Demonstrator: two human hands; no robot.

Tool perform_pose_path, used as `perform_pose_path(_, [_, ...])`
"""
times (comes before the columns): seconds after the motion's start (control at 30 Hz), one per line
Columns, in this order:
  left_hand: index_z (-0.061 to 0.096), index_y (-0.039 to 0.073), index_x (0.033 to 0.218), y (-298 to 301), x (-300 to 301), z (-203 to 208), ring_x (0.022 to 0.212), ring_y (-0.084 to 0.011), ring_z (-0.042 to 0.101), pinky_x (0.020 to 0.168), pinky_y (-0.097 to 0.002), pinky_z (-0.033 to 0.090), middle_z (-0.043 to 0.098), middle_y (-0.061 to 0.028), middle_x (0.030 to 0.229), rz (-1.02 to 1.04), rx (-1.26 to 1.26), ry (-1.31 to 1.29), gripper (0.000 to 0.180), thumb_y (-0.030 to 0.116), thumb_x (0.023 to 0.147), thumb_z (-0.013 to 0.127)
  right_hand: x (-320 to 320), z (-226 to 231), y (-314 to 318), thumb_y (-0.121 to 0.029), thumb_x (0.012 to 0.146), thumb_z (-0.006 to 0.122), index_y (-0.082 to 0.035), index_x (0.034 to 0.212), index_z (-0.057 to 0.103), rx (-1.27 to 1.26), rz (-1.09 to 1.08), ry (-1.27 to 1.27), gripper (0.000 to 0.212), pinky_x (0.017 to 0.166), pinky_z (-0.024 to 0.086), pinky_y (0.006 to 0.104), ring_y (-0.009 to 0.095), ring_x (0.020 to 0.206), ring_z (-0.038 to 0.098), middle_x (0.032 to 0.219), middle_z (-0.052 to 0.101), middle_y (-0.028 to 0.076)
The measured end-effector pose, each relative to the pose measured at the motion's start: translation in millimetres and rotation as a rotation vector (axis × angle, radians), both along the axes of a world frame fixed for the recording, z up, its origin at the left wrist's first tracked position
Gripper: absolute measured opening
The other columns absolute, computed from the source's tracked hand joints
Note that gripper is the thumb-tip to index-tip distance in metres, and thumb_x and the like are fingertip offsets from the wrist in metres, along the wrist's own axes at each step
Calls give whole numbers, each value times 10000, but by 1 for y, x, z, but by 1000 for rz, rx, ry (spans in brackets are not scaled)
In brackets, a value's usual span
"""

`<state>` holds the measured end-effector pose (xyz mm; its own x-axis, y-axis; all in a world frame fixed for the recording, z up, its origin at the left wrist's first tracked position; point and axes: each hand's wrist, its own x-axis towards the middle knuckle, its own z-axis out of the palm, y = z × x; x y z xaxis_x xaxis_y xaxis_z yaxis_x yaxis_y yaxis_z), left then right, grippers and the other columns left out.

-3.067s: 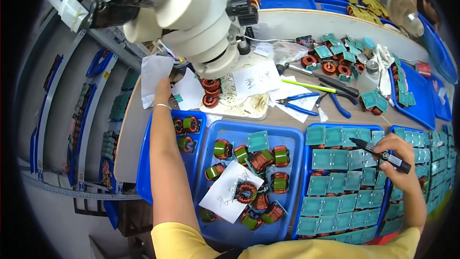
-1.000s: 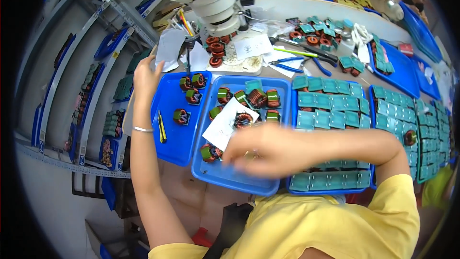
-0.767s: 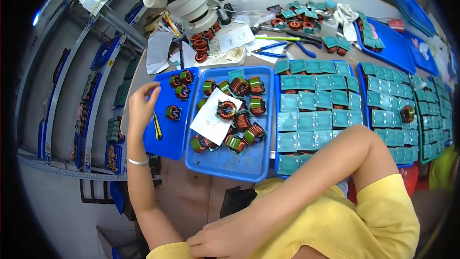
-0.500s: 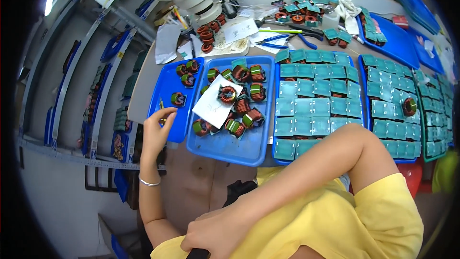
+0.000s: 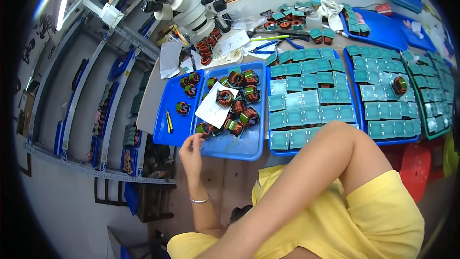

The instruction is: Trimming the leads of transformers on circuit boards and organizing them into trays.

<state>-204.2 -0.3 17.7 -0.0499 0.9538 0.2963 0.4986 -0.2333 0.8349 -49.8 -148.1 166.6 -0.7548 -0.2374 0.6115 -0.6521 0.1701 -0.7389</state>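
Observation:
My left hand (image 5: 191,155) is by the near left corner of the light-blue tray (image 5: 239,149), fingers loosely bent and slightly apart, nothing seen in them. Just beyond its fingertips sits a copper-wound coil with green tape (image 5: 202,130). More coils on small green boards fill this tray, and a white paper (image 5: 209,110) lies over some, with one coil (image 5: 224,98) on top. Left of it, a darker blue tray (image 5: 165,100) holds several coils and a slim yellow tool (image 5: 169,122). My right forearm (image 5: 287,182) crosses my body toward the lower edge; its hand is out of view.
Trays of green-topped boards (image 5: 311,98) stand to the right; one coil (image 5: 399,86) sits on them. Behind are a microscope (image 5: 187,7), blue-handled pliers (image 5: 293,43), a white cloth (image 5: 330,12) and stacked coils (image 5: 206,48). Metal shelving (image 5: 103,33) stands left, a red stool (image 5: 414,170) right.
My left hand has moved right, from over the darker blue tray to the light-blue tray's corner, uncovering the yellow tool. My right hand has dropped out of view. The whole view has shifted slightly.

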Motion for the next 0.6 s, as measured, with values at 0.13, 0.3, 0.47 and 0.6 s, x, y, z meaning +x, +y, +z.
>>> perform_pose_path(0.13, [516,-11,1053,-4,-4,-48,921,-135,508,777,-250,406,537,-80,985,353,221,-148,206,117,892,500,10,-25,8,-290,811,555,68,760,616,179,-355,-48,367,605,447,407,324,618,567,696,581,256])
perform_pose_path(0.3, [389,38,1222,-39,35,-85,1031,-204,478,943,-389,342,490,-100,1155,639,-30,-800,403,236,892,508,61,-41,38,-153,798,526,15,832,527,403,-653,62,171,718,449,407,315,803,553,837,533,155])
perform_pose_path(0.47, [291,68,1314,-48,45,-93,1188,-234,381,970,-442,334,364,-87,1325,-26,-484,-1280,611,444,870,478,133,-65,78,-127,836,531,-5,884,542,351,-950,-189,132,637,455,381,304,731,552,768,540,133])
perform_pose_path(0.6, [379,75,1267,-57,65,-93,1129,-253,463,937,-430,374,455,-91,1259,-28,-442,-1268,568,498,889,399,188,-67,60,-58,777,586,-26,844,624,189,-1151,-514,83,662,472,334,269,762,601,833,623,112])
